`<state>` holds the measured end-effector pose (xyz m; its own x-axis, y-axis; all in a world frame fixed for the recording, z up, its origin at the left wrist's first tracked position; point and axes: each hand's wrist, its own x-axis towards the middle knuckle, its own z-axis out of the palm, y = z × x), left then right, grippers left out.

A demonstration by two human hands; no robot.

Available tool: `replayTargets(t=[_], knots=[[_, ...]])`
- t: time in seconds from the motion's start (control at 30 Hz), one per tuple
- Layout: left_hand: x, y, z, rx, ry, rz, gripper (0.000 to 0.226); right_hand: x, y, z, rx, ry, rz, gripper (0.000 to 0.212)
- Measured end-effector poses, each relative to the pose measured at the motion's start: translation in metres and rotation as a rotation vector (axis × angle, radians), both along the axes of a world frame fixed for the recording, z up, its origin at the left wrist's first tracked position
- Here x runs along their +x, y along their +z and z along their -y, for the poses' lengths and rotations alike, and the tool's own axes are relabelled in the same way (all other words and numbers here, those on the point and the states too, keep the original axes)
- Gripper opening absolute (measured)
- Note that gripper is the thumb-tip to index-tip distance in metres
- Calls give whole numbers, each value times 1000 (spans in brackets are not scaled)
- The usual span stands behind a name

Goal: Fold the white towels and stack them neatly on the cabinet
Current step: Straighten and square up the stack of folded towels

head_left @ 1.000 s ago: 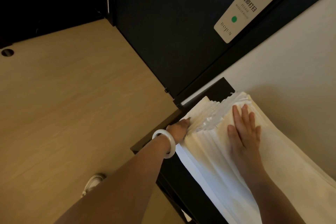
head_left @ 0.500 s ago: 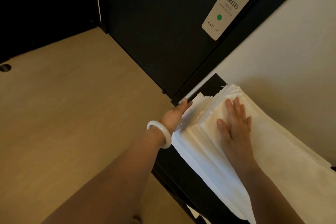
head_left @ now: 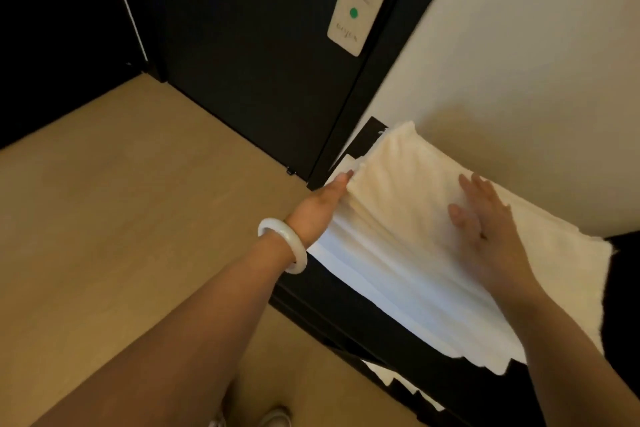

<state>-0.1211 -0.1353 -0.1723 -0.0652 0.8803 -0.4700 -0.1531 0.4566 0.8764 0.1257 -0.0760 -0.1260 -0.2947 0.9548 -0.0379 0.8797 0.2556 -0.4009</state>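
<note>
A tan wooden floor point(head_left: 121, 201) fills the view from 7 to 10 o'clock. A dark door point(head_left: 242, 45) stands at 12 o'clock with a door hanger point(head_left: 356, 3) on its handle, and a cream wall point(head_left: 519, 45) runs from 1 to 3 o'clock.

A dark cabinet point(head_left: 346, 315) is set against that wall. On its top lies the stack of white towels point(head_left: 398, 218), folded, at 4 o'clock from the centre of the view. Its long axis runs from 11 o'clock to 5 o'clock, parallel to the wall. The layered edges along its left side are seen to be stepped, not flush.

The left grip point(head_left: 325, 204), with a white bracelet point(head_left: 282, 246) on the wrist, is laid with fingers straight against the left edge of the stack, close to its 11 o'clock corner; nothing is clasped. The right grip point(head_left: 485, 229) is spread flat, fingers apart, on the top towel and holds nothing.

The step is judged to be squaring the stack. The stack lies at 3 o'clock from the left grip, which is the nearer to the uneven edge, so a push that way would be taken against the right palm's hold.

The wall lies just beside the stack's far side, so little room for travel is judged to be left. More white material is seen lower in the cabinet at 5 o'clock; what it is cannot be told. A shoe point(head_left: 273, 418) is seen at 6 o'clock.
</note>
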Motion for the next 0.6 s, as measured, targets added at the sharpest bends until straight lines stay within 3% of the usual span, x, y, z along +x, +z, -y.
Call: replayTargets(t=[0.1, 0.17, 0.23, 0.33, 0.4, 0.47, 0.53, 0.6], knots=[[14, 8, 13, -40, 329, -130, 48, 33, 1, 30, 9, 110, 275, 58], [31, 12, 29, -83, 436, -109, 29, 52, -12, 56, 28, 97, 456, 60], [49, 17, 38, -149, 373, 7, 14, 60, -16, 79, 100, -36, 433, 60], [69, 22, 40, -160, 256, -39, 21, 78, -21, 104, 162, -224, 455, 63], [72, 28, 35, -34, 268, -248, 19, 94, -25, 116, 176, -332, 480, 69], [67, 35, 32, 301, 226, -691, 24, 104, -24, 121, 168, -412, 391, 71], [61, 31, 25, 643, -48, -1136, 49, 111, -22, 119, 150, -411, 204, 65], [58, 27, 17, 678, -478, -1411, 74, 116, -21, 117, 83, -412, -154, 58]])
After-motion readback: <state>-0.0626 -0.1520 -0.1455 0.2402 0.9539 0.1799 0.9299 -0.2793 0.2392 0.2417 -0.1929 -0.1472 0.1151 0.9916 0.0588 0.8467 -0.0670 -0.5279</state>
